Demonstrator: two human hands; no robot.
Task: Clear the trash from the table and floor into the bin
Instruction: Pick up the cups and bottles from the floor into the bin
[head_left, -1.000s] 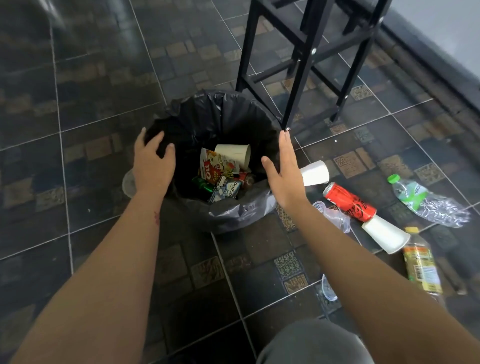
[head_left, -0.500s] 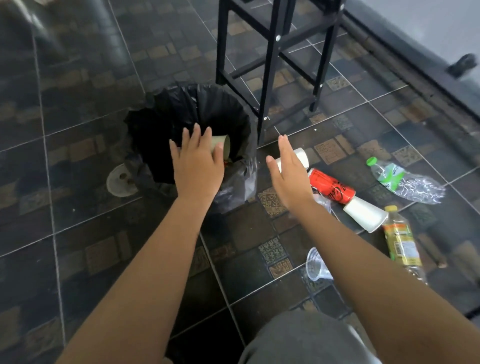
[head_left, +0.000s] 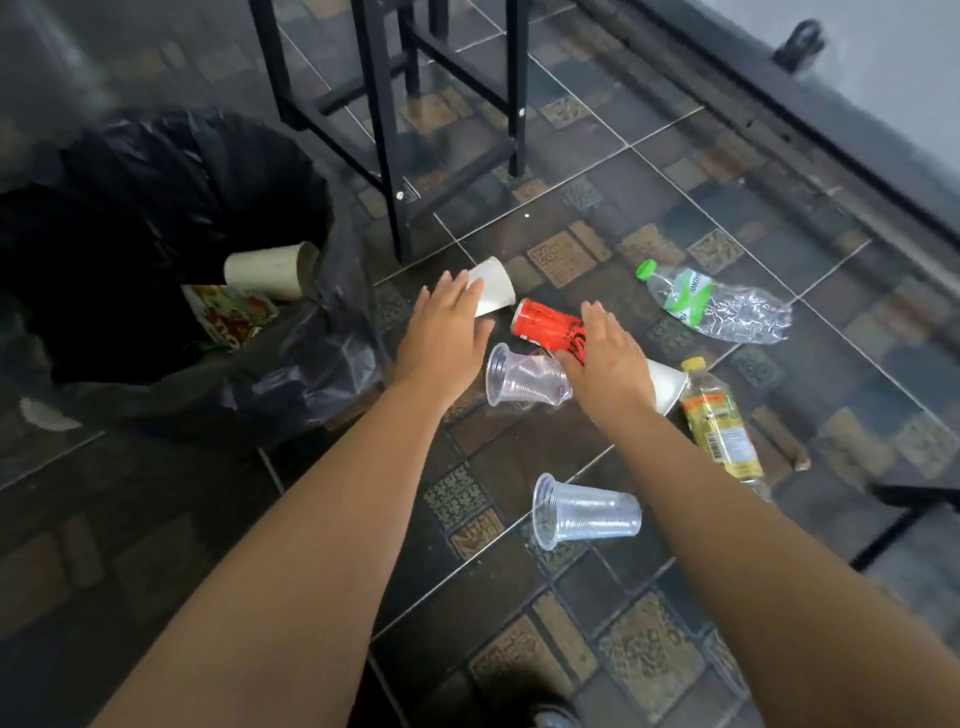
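The bin, lined with a black bag, stands at the left and holds a paper cup and a printed carton. Trash lies on the tiled floor to its right. My left hand hovers open over a white paper cup. My right hand is open above a red can and partly hides a second white cup. Between the hands lies a crushed clear plastic cup. Another clear cup lies nearer to me. Neither hand holds anything.
A crushed clear bottle with a green cap and a yellow-labelled bottle lie at the right. Black metal furniture legs stand behind the trash. A wall base runs along the upper right. A white lid lies left of the bin.
Both hands moved right, away from the bin's rim, and now hover over the trash on the floor. The view shifted right, so the bin sits further left.
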